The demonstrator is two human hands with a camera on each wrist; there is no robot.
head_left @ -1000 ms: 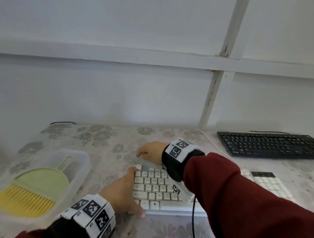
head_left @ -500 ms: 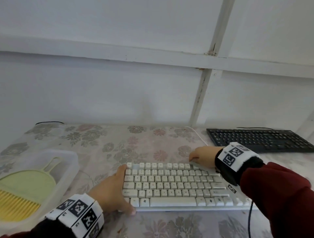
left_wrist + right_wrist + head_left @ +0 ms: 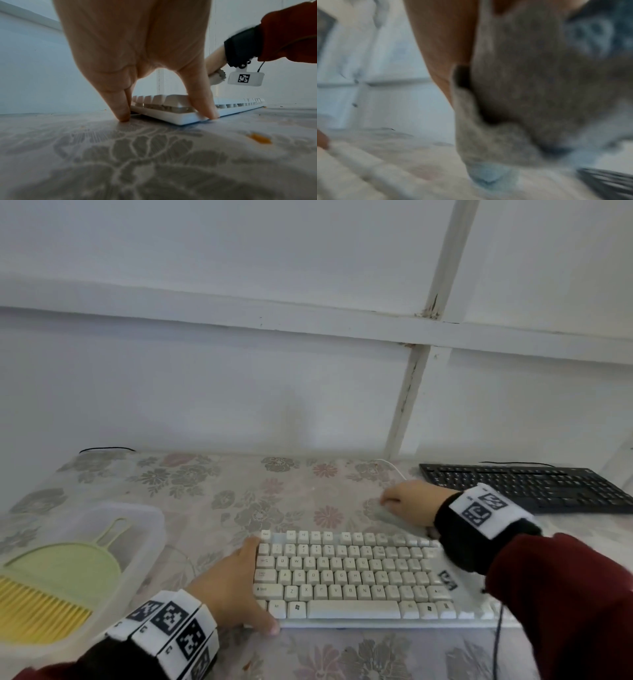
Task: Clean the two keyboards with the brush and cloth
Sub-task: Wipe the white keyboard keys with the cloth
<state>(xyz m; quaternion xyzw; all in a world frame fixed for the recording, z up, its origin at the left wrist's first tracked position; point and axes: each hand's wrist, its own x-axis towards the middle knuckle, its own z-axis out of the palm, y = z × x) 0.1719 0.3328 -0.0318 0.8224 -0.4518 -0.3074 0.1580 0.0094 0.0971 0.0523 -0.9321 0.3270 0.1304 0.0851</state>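
Observation:
A white keyboard lies on the floral tablecloth in front of me. My left hand clamps its left end, thumb on the front edge and fingers down at the back corner. My right hand clutches a crumpled grey cloth at the keyboard's back edge, right of the middle. That cloth fills the blurred right wrist view. A black keyboard sits at the back right. The yellow-bristled brush lies on a green dustpan at the left.
Brush and dustpan rest in a translucent plastic tub at the table's left edge. A white wall stands close behind the table. An orange crumb lies on the tablecloth near the keyboard's front left corner. A black cable hangs from my right wrist.
My right hand has swept the cloth rightward along the white keyboard's back row, from the left corner to right of the middle. The left hand has kept its hold.

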